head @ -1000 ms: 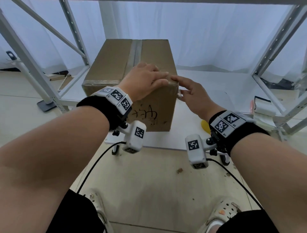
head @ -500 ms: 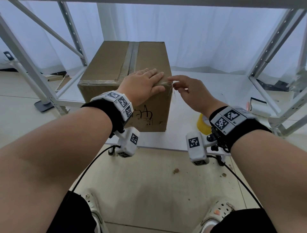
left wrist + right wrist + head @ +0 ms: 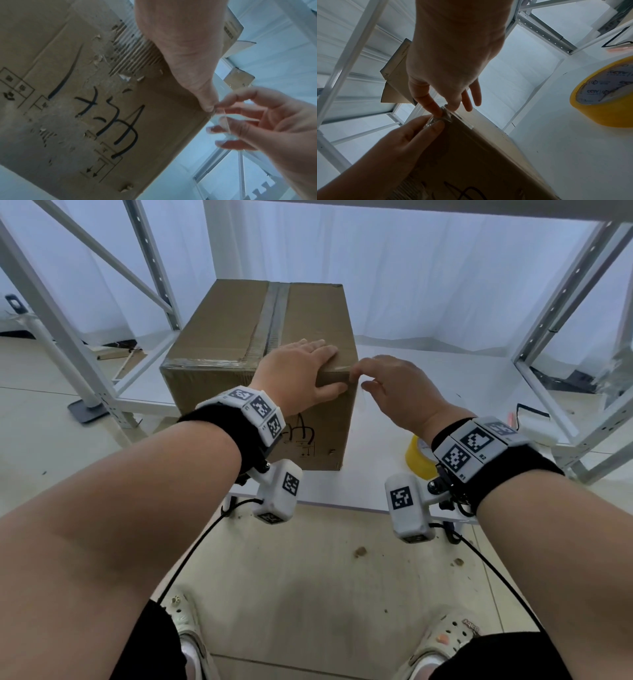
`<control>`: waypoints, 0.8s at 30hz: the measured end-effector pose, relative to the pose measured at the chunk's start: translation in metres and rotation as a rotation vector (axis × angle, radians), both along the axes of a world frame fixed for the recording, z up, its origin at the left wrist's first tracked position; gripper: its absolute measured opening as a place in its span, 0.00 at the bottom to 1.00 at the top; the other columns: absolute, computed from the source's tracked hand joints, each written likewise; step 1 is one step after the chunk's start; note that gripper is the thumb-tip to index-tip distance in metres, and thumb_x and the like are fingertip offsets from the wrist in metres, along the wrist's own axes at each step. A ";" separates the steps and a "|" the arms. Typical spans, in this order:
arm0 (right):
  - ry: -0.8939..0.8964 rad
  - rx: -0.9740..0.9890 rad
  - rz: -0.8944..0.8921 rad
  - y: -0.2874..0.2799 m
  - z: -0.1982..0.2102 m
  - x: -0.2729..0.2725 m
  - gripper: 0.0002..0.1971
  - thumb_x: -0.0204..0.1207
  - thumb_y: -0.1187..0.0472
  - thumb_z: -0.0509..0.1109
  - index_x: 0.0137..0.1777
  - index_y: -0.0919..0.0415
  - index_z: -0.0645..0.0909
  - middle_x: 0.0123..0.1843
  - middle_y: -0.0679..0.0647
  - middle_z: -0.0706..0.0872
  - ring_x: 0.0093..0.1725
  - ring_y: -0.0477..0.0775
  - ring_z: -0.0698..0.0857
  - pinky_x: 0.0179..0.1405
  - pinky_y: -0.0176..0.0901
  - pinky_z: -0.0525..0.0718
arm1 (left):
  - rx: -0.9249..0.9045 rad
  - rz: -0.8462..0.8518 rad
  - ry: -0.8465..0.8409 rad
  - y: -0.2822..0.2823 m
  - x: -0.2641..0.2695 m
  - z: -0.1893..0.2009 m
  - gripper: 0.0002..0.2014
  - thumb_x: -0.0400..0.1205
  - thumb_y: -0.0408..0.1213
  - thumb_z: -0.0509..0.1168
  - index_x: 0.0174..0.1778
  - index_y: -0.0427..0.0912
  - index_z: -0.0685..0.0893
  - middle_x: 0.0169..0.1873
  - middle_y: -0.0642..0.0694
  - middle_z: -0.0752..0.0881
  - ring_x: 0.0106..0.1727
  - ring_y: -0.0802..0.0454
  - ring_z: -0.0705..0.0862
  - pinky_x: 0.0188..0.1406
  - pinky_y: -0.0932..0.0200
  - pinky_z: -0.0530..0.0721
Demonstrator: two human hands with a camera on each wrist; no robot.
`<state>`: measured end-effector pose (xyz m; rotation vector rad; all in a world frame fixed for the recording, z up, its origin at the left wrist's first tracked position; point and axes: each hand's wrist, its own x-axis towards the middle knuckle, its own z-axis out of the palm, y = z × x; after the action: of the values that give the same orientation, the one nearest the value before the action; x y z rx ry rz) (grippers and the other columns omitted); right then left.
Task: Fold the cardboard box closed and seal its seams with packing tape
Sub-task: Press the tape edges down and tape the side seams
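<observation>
The closed cardboard box (image 3: 239,337) stands on the white shelf, with clear tape (image 3: 205,363) along its near top edge and down its top seam. My left hand (image 3: 334,369) lies over the near right top edge, fingers flat on the lid and thumb (image 3: 205,104) pressing the front face at the corner. My right hand (image 3: 359,378) is at that same corner. Its thumb and forefinger pinch the crumpled loose end of the clear tape (image 3: 444,117). The other right fingers are spread. In the left wrist view the box front (image 3: 85,94) bears black writing.
A yellow tape roll (image 3: 419,457) lies flat on the white shelf board (image 3: 428,392), right of the box and below my right wrist. Metal rack uprights stand at the left (image 3: 51,320) and right (image 3: 565,302). A white object (image 3: 534,426) sits at the shelf's right end.
My left hand has slid right along the near top edge to the corner, thumb now on the front face. My right fingers have curled in and pinch the tape end there.
</observation>
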<state>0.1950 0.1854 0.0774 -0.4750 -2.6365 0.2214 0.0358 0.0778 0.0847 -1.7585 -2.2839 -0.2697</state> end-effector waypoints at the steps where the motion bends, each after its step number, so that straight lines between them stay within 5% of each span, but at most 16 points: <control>1: 0.016 0.021 0.008 0.000 0.000 0.000 0.09 0.80 0.68 0.66 0.55 0.57 0.83 0.58 0.58 0.83 0.49 0.61 0.83 0.50 0.52 0.83 | -0.014 -0.019 -0.022 -0.003 -0.004 0.004 0.33 0.80 0.63 0.56 0.79 0.50 0.66 0.78 0.50 0.68 0.77 0.48 0.69 0.71 0.50 0.69; 5: 0.058 0.111 0.038 -0.002 0.002 -0.005 0.03 0.79 0.64 0.69 0.48 0.57 0.83 0.64 0.58 0.76 0.47 0.58 0.81 0.40 0.55 0.85 | -0.040 -0.073 -0.079 -0.013 -0.013 0.015 0.29 0.83 0.58 0.57 0.77 0.46 0.68 0.74 0.48 0.74 0.64 0.47 0.79 0.58 0.56 0.75; 13: 0.067 0.094 0.074 0.000 0.002 -0.011 0.05 0.77 0.65 0.70 0.52 0.61 0.81 0.59 0.57 0.78 0.53 0.57 0.79 0.47 0.53 0.83 | 0.008 -0.071 -0.080 -0.011 -0.014 0.008 0.28 0.82 0.58 0.57 0.75 0.46 0.69 0.75 0.49 0.73 0.65 0.47 0.79 0.60 0.53 0.77; 18: 0.237 -0.141 0.061 0.005 -0.014 -0.018 0.11 0.76 0.65 0.72 0.57 0.62 0.84 0.54 0.51 0.75 0.44 0.48 0.78 0.43 0.20 0.72 | 0.044 -0.085 -0.068 -0.010 -0.014 0.002 0.27 0.83 0.56 0.57 0.77 0.48 0.70 0.77 0.51 0.71 0.75 0.51 0.72 0.69 0.52 0.72; 24: 0.378 -0.326 0.046 0.006 -0.033 -0.026 0.11 0.75 0.65 0.72 0.56 0.61 0.82 0.60 0.51 0.73 0.49 0.47 0.76 0.44 0.20 0.75 | 0.095 -0.116 -0.060 -0.009 -0.016 -0.003 0.25 0.84 0.53 0.56 0.76 0.48 0.71 0.77 0.52 0.71 0.77 0.55 0.69 0.73 0.54 0.70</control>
<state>0.1694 0.1912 0.0444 -0.4273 -2.2479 0.6923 0.0202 0.0685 0.0819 -1.8602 -2.1739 -0.4503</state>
